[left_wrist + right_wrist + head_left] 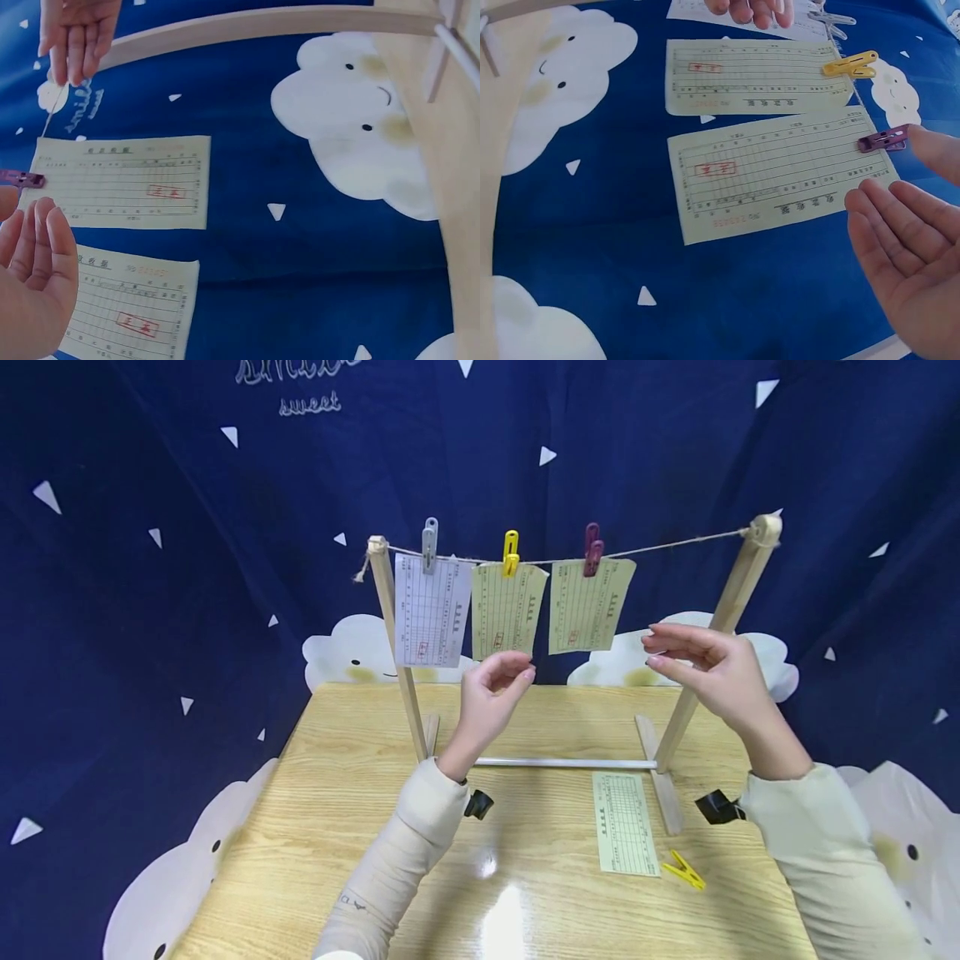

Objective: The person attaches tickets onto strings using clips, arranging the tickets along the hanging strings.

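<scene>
Well, wood-grain table (360,827) w/ navy cloud backdrop (150,568); left hand (491,693) loosely curled, empty; right hand (705,672) wide, empty, near slips on the string (675,542).

Wooden table (360,827), light grain. Dark blue backdrop cloth (150,610) printed with white triangles and clouds. Loose pale green slip (626,822) lying flat on the table; yellow clothespin (684,870) just beside its lower right corner.
</scene>
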Tool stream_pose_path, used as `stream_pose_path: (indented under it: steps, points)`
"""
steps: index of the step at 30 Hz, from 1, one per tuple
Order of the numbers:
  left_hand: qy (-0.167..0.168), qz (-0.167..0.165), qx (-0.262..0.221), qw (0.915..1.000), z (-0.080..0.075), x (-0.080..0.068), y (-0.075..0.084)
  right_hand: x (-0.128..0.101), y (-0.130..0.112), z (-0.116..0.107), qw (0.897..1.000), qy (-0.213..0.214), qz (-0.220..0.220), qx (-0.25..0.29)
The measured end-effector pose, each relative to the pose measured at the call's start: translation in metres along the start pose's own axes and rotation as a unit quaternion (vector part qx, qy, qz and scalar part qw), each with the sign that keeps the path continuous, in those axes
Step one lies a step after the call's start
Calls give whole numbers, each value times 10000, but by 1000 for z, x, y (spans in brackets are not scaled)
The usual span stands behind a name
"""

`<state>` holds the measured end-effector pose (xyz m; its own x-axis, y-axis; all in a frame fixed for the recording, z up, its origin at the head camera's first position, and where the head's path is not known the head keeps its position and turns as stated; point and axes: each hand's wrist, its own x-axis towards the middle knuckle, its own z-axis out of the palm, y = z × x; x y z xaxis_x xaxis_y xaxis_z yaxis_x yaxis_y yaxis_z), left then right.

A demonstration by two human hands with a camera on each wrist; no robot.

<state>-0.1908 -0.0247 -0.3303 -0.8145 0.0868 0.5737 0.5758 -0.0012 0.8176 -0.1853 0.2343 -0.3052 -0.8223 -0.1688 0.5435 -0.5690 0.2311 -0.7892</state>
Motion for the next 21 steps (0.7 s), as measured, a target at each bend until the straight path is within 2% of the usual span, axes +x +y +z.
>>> stream_pose_path:
  steps: [10,16,21]
  points:
    - [-194,-47,336,9992,-3,-22,-5,-21,14,1,9987,-190,-1,-475]
    - [-389,-111,462,9981,-5,-32,-10,-33,22,0,9967,-243,41,-776]
    - [-584,-42,592,9965,-7,-40,-14,-43,29,0,9959,-265,132,-855]
